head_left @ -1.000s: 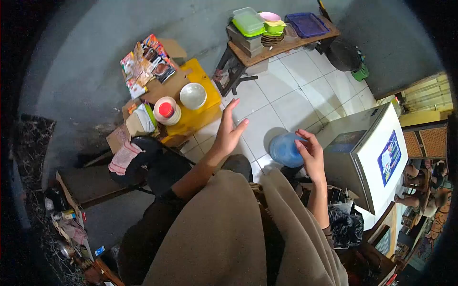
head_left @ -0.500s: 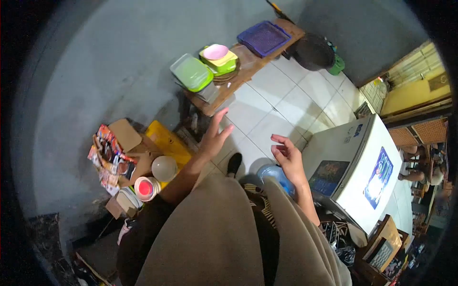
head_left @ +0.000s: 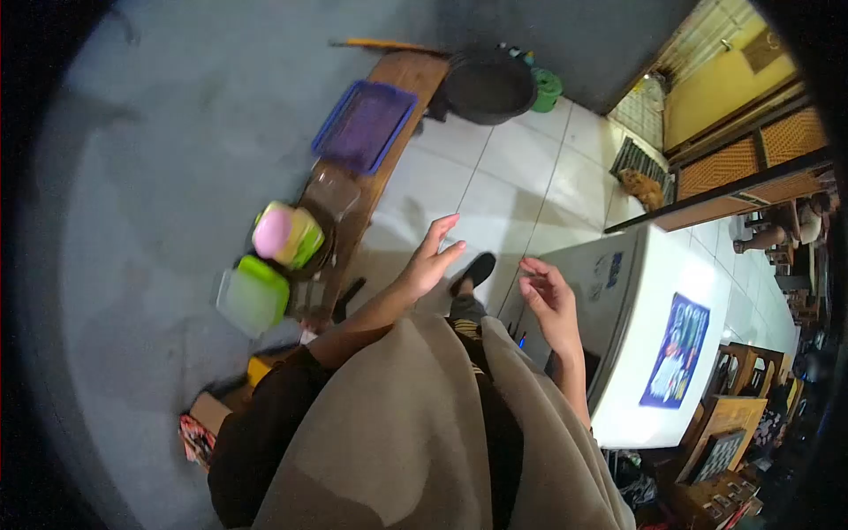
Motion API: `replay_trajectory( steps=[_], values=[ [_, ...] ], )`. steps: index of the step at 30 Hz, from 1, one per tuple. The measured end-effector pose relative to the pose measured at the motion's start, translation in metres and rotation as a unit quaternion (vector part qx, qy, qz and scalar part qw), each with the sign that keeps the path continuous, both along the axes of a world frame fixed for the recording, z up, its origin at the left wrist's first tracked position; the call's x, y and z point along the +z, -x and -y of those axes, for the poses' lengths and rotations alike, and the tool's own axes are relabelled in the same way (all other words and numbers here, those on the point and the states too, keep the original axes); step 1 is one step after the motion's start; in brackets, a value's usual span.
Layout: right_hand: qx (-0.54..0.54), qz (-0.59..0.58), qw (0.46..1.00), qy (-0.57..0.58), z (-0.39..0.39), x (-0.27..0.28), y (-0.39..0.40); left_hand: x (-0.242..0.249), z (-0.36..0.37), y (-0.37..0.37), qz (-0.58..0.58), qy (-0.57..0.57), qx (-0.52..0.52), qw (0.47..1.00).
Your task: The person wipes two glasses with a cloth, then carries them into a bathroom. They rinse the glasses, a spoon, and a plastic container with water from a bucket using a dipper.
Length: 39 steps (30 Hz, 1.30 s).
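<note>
My left hand [head_left: 430,260] is held out over the tiled floor, thumb and fingers apart, with nothing in it. The wooden bench [head_left: 397,124] runs along the wall to its left. My right hand [head_left: 549,300] hangs in the air beside the white fridge [head_left: 609,300], its fingers loosely curved and apart, holding nothing. On the bench sit a blue-purple plastic basket [head_left: 367,126], a pink bowl [head_left: 272,230] and a lidded container with a green rim [head_left: 252,299]. Between my hands a dark shoe [head_left: 475,272] shows on the floor.
A large black basin [head_left: 490,87] and a green container [head_left: 547,90] stand at the bench's far end. A brown cat [head_left: 642,188] is near a dark mat by the doorway. Wooden furniture [head_left: 729,424] fills the lower right, and a person [head_left: 786,225] sits at the far right.
The view has swung and moved forward along the bench; the bench and its containers now lie further left. The blue water jug has gone out of sight. Both hands stay empty.
</note>
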State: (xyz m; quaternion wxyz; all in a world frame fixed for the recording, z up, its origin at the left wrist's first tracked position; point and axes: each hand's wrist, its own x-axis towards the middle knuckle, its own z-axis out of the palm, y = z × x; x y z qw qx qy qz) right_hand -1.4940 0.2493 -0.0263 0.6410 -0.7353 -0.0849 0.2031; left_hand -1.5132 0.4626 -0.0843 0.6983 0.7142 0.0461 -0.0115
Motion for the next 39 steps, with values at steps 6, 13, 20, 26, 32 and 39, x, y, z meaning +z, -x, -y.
replay_trajectory(
  steps=[6, 13, 20, 26, 32, 39],
  values=[
    [-0.055, 0.025, 0.998, 0.017, 0.024, 0.016, -0.153, 0.051, 0.025, -0.169, 0.021, 0.001, -0.037, 0.999],
    [-0.086, 0.07, 0.994, 0.016, 0.019, 0.017, -0.289, 0.021, 0.027, -0.313, 0.02, 0.034, -0.041, 0.998],
    [-0.115, -0.009, 0.993, 0.014, 0.038, -0.014, -0.426, 0.025, 0.032, -0.489, -0.144, 0.076, -0.039, 0.986],
    [-0.149, -0.018, 0.988, 0.039, 0.048, -0.004, -0.525, 0.038, 0.073, -0.64, 0.002, -0.02, -0.133, 0.991],
    [-0.256, -0.032, 0.966, 0.02, 0.096, -0.021, -0.592, 0.03, 0.145, -0.731, -0.114, 0.018, -0.213, 0.97],
    [-0.311, -0.102, 0.945, 0.009, 0.194, -0.049, -0.652, -0.015, 0.234, -0.828, -0.143, -0.027, -0.264, 0.953]
  ],
)
